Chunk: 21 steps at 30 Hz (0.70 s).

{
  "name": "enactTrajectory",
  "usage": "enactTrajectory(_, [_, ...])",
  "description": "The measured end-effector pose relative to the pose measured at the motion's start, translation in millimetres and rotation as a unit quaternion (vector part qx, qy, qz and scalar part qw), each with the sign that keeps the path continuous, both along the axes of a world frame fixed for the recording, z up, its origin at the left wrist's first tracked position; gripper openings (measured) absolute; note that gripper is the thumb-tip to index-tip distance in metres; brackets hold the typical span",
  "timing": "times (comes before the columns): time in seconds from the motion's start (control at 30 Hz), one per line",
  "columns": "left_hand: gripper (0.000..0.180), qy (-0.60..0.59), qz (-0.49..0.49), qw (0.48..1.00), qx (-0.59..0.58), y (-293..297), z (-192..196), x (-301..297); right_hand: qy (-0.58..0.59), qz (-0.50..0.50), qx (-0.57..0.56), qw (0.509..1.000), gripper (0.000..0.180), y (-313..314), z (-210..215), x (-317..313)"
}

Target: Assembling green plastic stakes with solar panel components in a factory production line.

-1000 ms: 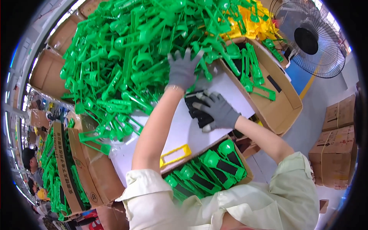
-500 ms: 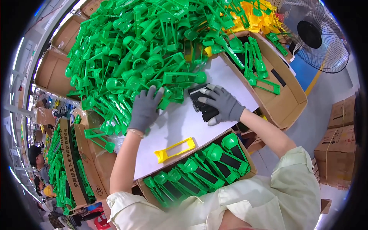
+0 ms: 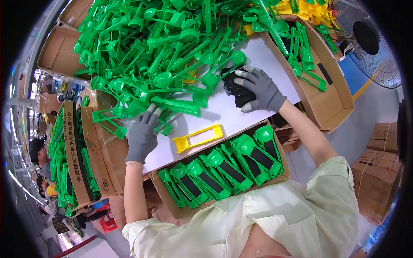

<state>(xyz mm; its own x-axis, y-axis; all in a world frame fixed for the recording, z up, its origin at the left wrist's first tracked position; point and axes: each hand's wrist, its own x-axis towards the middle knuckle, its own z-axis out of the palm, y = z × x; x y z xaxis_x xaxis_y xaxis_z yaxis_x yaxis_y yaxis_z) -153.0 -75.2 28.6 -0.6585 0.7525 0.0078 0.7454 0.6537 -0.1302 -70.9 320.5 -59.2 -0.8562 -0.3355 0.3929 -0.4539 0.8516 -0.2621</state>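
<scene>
Lower now, the left hand [image 3: 142, 135] lies spread on a light, stiff green plastic piece [image 3: 165, 122], best gripped mid-handle; the right hand [image 3: 260, 88] presses black inserts [image 3: 236, 88], fingers flat

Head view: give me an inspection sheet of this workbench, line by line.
Surface: white tabletop, bare only in a strip between the pile and the near box.
Job's things: heap of green plastic moulded parts; stack of black flat pieces; one yellow plastic frame part lying loose.
Clutter: near cardboard box of green parts fitted with black inserts, in a row; right cardboard box with a few green parts.
Hands: left hand, grey-gloved, touching green parts at the heap's edge; right hand, grey-gloved, resting on the black stack.
Cables: nothing seen.
Surroundings: standing fan at right; cardboard cartons on the floor; another person at left.
</scene>
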Motion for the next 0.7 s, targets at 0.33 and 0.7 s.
enactTrajectory(0.33, [0.039,0.036,-0.066,0.969,0.236,114,3,-5,0.064,-0.086,-0.009,0.994,0.067,20,-3,42])
enactTrajectory(0.7, [0.040,0.001,-0.213,0.971,0.108,161,-40,-44,0.034,-0.122,-0.056,0.990,0.029,26,-20,71])
